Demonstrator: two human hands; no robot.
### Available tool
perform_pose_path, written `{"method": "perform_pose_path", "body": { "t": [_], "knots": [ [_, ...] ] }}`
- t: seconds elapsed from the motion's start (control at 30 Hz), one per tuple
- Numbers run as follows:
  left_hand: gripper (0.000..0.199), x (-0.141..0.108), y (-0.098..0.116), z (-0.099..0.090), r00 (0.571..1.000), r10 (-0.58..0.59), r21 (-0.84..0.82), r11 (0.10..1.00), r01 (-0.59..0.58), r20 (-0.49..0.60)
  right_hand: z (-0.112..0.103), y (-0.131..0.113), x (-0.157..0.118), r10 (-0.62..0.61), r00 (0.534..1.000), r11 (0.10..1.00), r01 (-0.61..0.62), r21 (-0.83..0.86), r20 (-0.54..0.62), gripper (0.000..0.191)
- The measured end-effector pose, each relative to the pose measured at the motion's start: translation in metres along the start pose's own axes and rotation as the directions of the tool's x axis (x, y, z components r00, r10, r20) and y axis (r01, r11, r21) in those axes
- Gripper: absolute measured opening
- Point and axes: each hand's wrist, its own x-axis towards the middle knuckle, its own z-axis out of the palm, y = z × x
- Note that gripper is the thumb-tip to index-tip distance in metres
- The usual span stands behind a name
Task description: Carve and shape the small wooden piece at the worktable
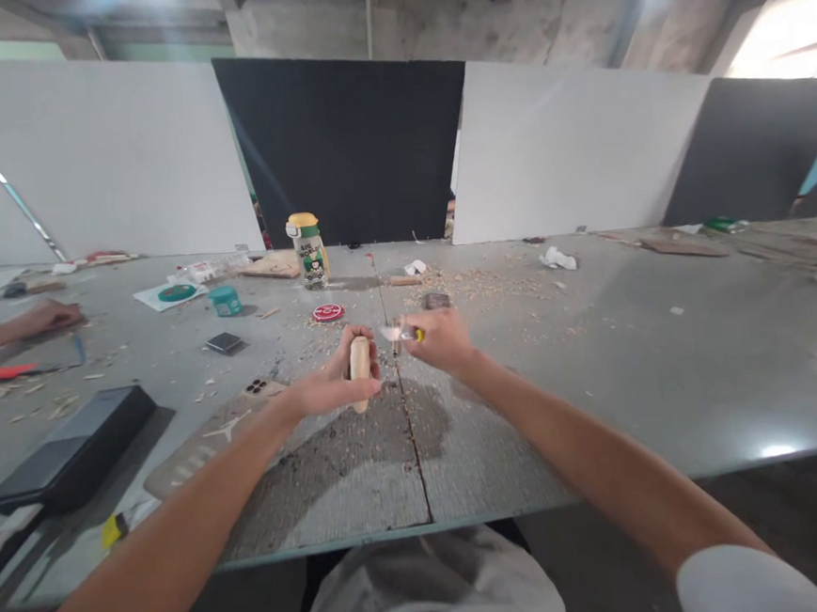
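Resting on the tabletop (pixel 632 364) at the left side is another person's hand (pixel 52 315), with a black box (pixel 72 446) nearer to us. Rightward come a phone (pixel 213 439), partly behind the left forearm, a small teal jar (pixel 225 301) farther off, and a bottle (pixel 311 257) with a yellow lid at the far edge; a round red tin (pixel 328 312) lies on the near side of the bottle. Near the middle, the wearer's left hand (pixel 340 377) grasps a pale piece of wood (pixel 360 366) upright, fingers wrapped around it and thumb across its near face. Just right of it, the right hand (pixel 443 336) has its fingers clenched around a small tool (pixel 389 332), blurred, with a yellow part showing; it seems apart from the wood. Beyond that hand, pale shavings (pixel 491 281) spread rightward toward a crumpled white tissue (pixel 558 257). The shaping looks well begun: the wood already has a rounded, slim outline, and many chips lie about. How much remains, perhaps further trimming or smoothing, cannot be told, since its finer surface is too small to judge.
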Motion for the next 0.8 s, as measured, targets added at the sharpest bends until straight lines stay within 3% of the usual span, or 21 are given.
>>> {"method": "perform_pose_path", "body": {
  "t": [0.1, 0.2, 0.4, 0.57, 0.63, 0.7, 0.73, 0.8],
  "knots": [
    [0.053, 0.0, 0.001, -0.001, 1.0, -0.006, 0.084, 0.996, 0.004, 0.019, -0.003, -0.028, -0.003, -0.133, 0.988, 0.991, 0.129, 0.045, 0.076, 0.015],
    [0.051, 0.0, 0.004, 0.002, 1.0, -0.002, 0.163, 0.987, 0.001, 0.01, -0.007, -0.042, -0.005, -0.188, 0.973, 0.982, 0.183, 0.05, 0.137, 0.015],
    [0.054, 0.0, 0.008, 0.01, 0.997, -0.006, 0.249, 0.968, 0.027, -0.082, -0.007, -0.041, -0.007, -0.173, 0.973, 0.985, 0.171, 0.023, 0.156, 0.015],
    [0.054, 0.0, 0.009, 0.009, 0.997, -0.025, 0.163, 0.986, 0.037, -0.077, -0.002, -0.045, -0.004, -0.155, 0.982, 0.988, 0.155, 0.011, 0.109, 0.018],
    [0.05, 0.0, 0.008, 0.009, 0.998, -0.038, 0.138, 0.989, 0.045, -0.053, -0.004, -0.04, 0.002, -0.084, 0.992, 0.996, 0.084, -0.002, 0.09, 0.02],
    [0.05, -0.001, 0.008, 0.009, 0.999, -0.044, 0.095, 0.994, 0.046, -0.017, -0.007, -0.022, 0.007, 0.088, 0.995, 0.996, -0.086, -0.026, 0.045, 0.024],
    [0.052, -0.002, 0.008, 0.009, 0.999, -0.041, 0.06, 0.997, 0.04, 0.005, -0.009, -0.009, 0.01, 0.23, 0.973, 0.973, -0.23, -0.023, 0.008, 0.024],
    [0.055, -0.002, 0.007, 0.009, 0.999, -0.024, 0.003, 1.0, 0.024, 0.025, -0.012, 0.022, 0.011, 0.338, 0.94, 0.939, -0.34, -0.052, -0.042, 0.028]
  ]
}}
